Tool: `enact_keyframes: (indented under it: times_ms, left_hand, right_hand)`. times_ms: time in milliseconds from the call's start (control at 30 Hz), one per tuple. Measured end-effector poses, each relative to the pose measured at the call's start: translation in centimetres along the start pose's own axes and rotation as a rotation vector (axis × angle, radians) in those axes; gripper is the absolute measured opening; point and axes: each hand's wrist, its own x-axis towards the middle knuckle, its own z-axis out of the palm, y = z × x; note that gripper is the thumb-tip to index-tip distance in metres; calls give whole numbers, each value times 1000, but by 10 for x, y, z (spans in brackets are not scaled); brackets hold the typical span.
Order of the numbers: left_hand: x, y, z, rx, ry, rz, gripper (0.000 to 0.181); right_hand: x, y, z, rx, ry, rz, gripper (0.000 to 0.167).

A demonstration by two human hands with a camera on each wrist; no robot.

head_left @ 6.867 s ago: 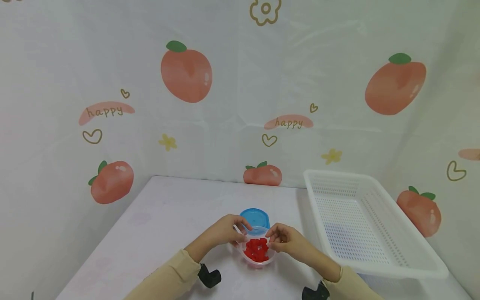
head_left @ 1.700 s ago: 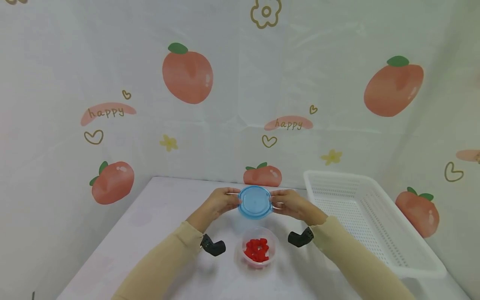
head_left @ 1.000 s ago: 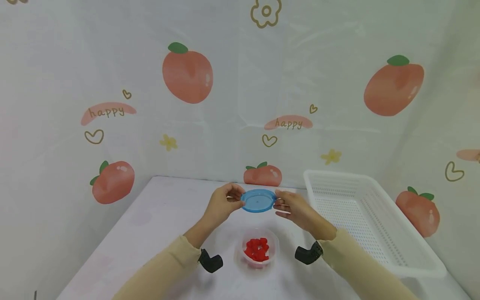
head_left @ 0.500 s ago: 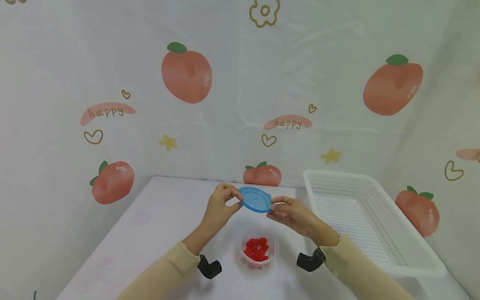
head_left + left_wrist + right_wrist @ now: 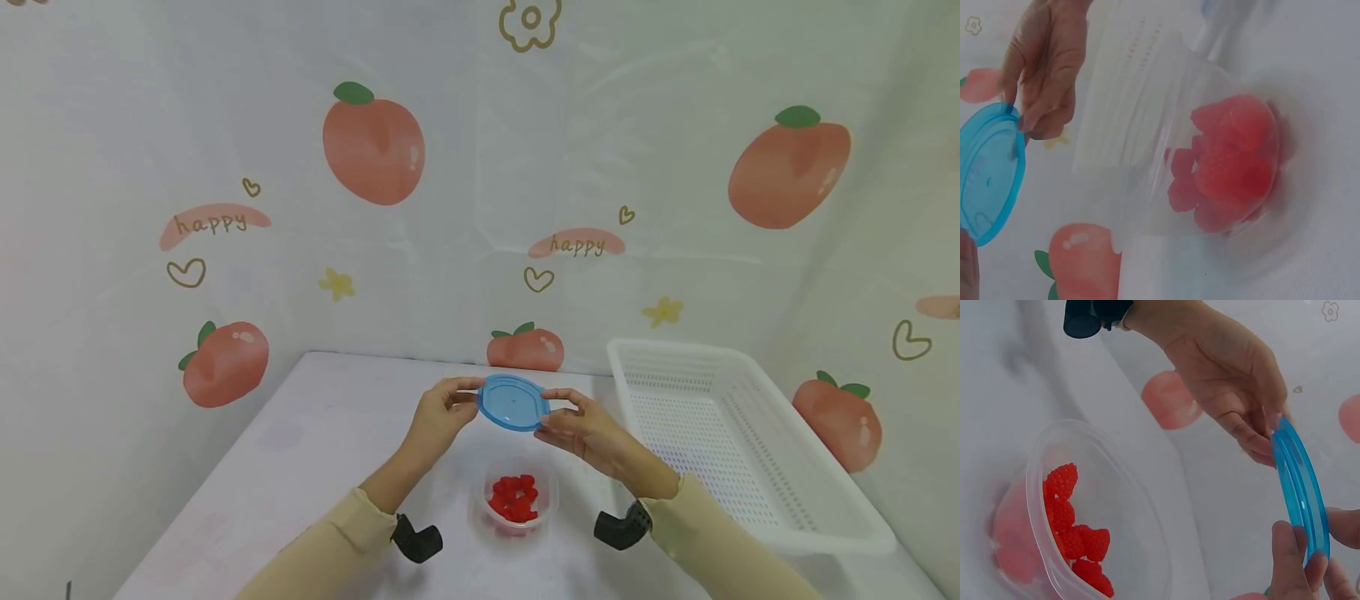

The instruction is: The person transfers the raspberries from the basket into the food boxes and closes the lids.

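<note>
A round blue translucent lid (image 5: 513, 403) is raised above the table, tilted, behind the tub. My left hand (image 5: 437, 417) pinches its left edge between thumb and fingers. On the opposite edge my right hand (image 5: 587, 429) grips it the same way; the right wrist view shows thumb and fingertips on both faces of the lid (image 5: 1302, 494). Below and nearer stands a clear round plastic tub (image 5: 549, 493), uncovered. Several red raspberries (image 5: 513, 500) lie in it, their bumpy surface plain in the right wrist view. Neither hand touches the tub.
A large white perforated plastic basket (image 5: 750, 525) stands on the right of the white table (image 5: 330, 433). Behind the table hangs a white cloth (image 5: 465, 167) printed with peaches and flowers. Black wrist cameras (image 5: 624, 527) are worn on both forearms.
Earlier the lid lay behind the tub, with both hands at the tub's rim. Since then both hands have lifted the lid and turned it about. The tub and basket have stayed put.
</note>
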Motion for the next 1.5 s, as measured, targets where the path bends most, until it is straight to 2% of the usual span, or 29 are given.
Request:
enact_keyframes:
  times_ms: [267, 533, 733, 833, 1000, 1167, 1500]
  left_hand:
    - [1, -2, -4, -123, -59, -113, 35]
    - [-4, -8, -7, -115, -111, -170, 39]
    - [-10, -10, -6, -89, -124, -217, 46]
    - [-14, -9, -6, -76, -146, -235, 49]
    - [-20, -12, -6, -78, -200, -241, 49]
    - [-23, -17, -6, -111, -244, -241, 46]
    - [-29, -23, -3, -102, -266, -256, 42]
  right_hand:
    - [-3, 0, 2, -32, 11, -2, 62]
    - [-13, 4, 8, -243, 35, 3, 74]
    - [-21, 11, 13, -291, 72, 31, 75]
    - [-26, 14, 14, -302, 55, 22, 75]
    - [-34, 19, 15, -319, 28, 9, 74]
    - [-38, 24, 14, -333, 35, -2, 69]
    - [-39, 34, 11, -357, 73, -30, 61]
